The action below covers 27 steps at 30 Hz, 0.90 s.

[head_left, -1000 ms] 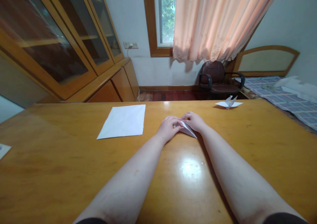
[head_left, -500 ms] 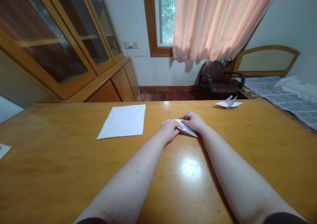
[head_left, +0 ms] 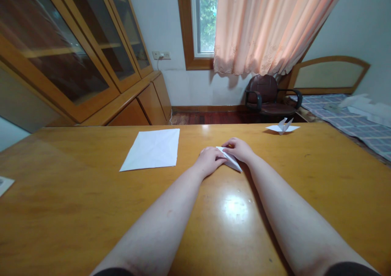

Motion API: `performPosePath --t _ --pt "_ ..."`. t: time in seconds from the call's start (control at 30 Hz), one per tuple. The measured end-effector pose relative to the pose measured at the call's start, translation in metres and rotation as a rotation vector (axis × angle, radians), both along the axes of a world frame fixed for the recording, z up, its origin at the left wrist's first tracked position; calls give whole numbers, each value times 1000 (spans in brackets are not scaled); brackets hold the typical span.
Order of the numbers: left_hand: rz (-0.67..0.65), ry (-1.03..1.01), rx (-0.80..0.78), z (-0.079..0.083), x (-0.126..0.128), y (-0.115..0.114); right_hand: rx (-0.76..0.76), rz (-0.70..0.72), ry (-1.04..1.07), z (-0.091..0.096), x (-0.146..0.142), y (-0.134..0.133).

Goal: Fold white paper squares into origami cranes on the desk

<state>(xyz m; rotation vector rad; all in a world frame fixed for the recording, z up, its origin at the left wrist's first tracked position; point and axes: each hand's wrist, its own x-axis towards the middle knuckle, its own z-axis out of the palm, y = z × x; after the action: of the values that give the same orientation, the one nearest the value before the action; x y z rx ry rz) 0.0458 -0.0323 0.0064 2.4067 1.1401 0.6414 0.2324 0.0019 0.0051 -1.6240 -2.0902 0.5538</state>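
A small piece of folded white paper point(head_left: 233, 163) lies on the wooden table point(head_left: 91, 211), one pointed end toward me. My left hand point(head_left: 210, 161) is closed on its left side, fingers over the paper. From the right, my right hand point(head_left: 239, 149) grips its far edge between thumb and fingers. Part of the paper is hidden under both hands. Left of my hands lies a flat white paper sheet point(head_left: 152, 150) with faint creases. A folded paper crane point(head_left: 283, 126) with spread wings stands near the table's far right edge.
A corner of a pale card point(head_left: 5, 185) shows at the table's left edge. Beyond the table are a glass-doored cabinet point(head_left: 91, 44) on the left, a dark office chair point(head_left: 265, 95) and a bed point(head_left: 360, 121) on the right.
The folded paper has turned slightly, its near point shifting a little left and toward me. Both hands keep nearly the same place on it.
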Motion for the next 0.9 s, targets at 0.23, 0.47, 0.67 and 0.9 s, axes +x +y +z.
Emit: performPosePath --t 0.23,0.47,0.67,0.9 --pt "186 53 17 2 -1 1 17 11 8 -4 2 2" --pt "301 92 6 -1 -2 3 13 -3 30 -7 2 3" --pt "345 89 9 -1 -3 4 27 14 48 -6 2 3" --pt "348 82 5 0 -4 3 6 9 74 -5 3 2"
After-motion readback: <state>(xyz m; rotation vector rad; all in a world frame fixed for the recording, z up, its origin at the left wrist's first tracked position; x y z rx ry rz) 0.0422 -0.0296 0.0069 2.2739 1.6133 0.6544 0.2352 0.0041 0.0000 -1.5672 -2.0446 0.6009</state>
